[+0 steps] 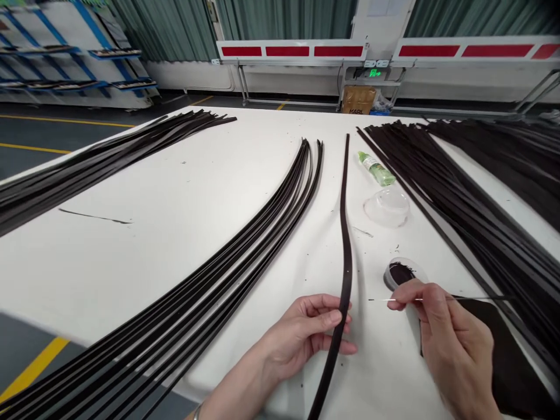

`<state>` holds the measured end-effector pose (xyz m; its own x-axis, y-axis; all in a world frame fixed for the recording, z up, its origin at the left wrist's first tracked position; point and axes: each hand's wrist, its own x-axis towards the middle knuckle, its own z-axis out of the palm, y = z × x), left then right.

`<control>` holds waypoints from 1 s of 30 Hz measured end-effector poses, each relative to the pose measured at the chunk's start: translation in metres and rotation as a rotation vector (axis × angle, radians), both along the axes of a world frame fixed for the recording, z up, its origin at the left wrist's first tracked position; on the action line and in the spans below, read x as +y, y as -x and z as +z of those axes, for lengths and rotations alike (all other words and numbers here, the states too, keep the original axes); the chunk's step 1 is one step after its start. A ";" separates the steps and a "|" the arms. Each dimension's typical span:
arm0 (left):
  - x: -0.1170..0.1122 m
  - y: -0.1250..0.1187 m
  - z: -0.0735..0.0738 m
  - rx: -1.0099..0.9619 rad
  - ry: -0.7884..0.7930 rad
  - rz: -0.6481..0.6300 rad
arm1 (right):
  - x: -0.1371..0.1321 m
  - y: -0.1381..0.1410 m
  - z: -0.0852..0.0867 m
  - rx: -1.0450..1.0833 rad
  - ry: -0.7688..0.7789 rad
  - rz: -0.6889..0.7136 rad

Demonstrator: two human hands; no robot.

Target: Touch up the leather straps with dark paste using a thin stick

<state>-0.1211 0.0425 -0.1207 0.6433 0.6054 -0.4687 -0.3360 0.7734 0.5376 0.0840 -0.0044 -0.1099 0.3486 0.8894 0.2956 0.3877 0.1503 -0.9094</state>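
Green curtains [284, 20] line the far wall, and in front of us spreads a white table [245, 181]. Across it we have long black strips in bundles: a left bundle [109, 157], a middle bundle [227, 268] curving toward us, and a right bundle [455, 198]. Near the latter lies a black sheet [518, 370], partly hidden by our right hand [450, 338]. One single strip [347, 256] lies between the middle and right bundles, pinched between thumb and fingers of our left hand [306, 335]. To its right we see a green bottle [377, 169] on its side, a clear plastic tub [389, 207] and a small dish [415, 268] of something black, perhaps liquid. Our right hand pinches a thin rod [380, 300], its tip near the single strip but apart from it
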 end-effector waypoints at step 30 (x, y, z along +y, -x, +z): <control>0.000 -0.001 -0.001 -0.025 -0.021 -0.021 | 0.005 0.019 0.001 -0.347 -0.313 0.400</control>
<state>-0.1196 0.0422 -0.1220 0.6673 0.6012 -0.4396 -0.3331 0.7688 0.5458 0.0646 0.0010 -0.1084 -0.1575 0.7839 0.6006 0.5112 0.5851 -0.6296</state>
